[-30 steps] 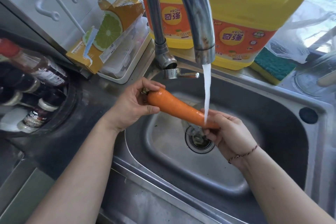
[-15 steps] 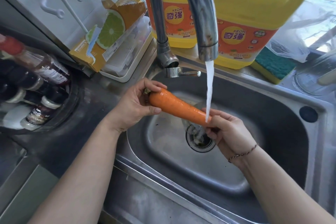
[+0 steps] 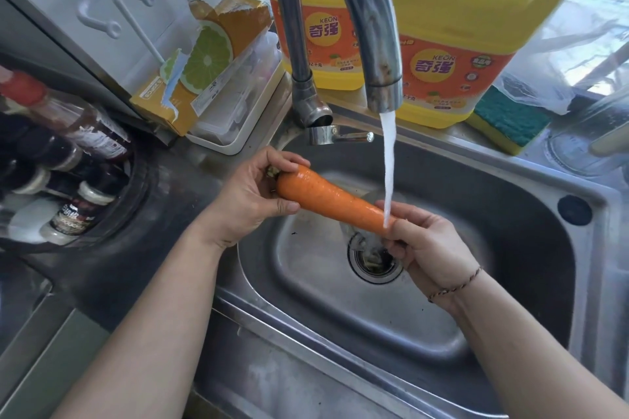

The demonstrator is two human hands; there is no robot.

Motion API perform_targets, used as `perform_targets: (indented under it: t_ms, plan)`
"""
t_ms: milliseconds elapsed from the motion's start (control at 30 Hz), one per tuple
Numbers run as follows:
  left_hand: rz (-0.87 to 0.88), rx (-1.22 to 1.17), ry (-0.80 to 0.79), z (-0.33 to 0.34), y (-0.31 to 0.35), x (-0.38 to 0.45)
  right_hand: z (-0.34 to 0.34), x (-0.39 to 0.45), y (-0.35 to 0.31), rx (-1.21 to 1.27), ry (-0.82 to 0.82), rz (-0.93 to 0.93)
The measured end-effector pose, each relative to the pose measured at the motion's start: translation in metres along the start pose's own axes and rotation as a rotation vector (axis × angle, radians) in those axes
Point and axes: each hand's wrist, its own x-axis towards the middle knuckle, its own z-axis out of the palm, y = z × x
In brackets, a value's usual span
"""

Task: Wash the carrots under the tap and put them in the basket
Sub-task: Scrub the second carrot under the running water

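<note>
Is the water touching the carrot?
Touching. The head view shows the water stream landing on the carrot near its thin end, beside the right hand.

Both hands forward on bare forearms, left hand point(image 3: 250, 196) and right hand point(image 3: 430, 247) curled, gripping.

A carrot point(image 3: 335, 206) was held level over the steel sink point(image 3: 510, 201). The left hand point(image 3: 250, 202) gripped its thick stem end; the right hand point(image 3: 430, 245) pinched its narrow tip, where the stream from the tap point(image 3: 371, 44) struck. Two yellow detergent jugs point(image 3: 456, 54) and a green sponge point(image 3: 509, 119) stood on the worktop behind the sink.
</note>
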Motion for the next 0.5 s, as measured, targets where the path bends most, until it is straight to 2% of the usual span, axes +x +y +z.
perform_targets:
  t_ms: [267, 500]
  plan:
    - [-0.017, 0.064, 0.006, -0.001, -0.001, -0.003, -0.002, -0.004, 0.000, 0.017, -0.018, 0.006]
    - [-0.165, 0.180, 0.139, 0.001, -0.001, -0.005, -0.012, -0.016, -0.009, -0.212, -0.180, -0.054]
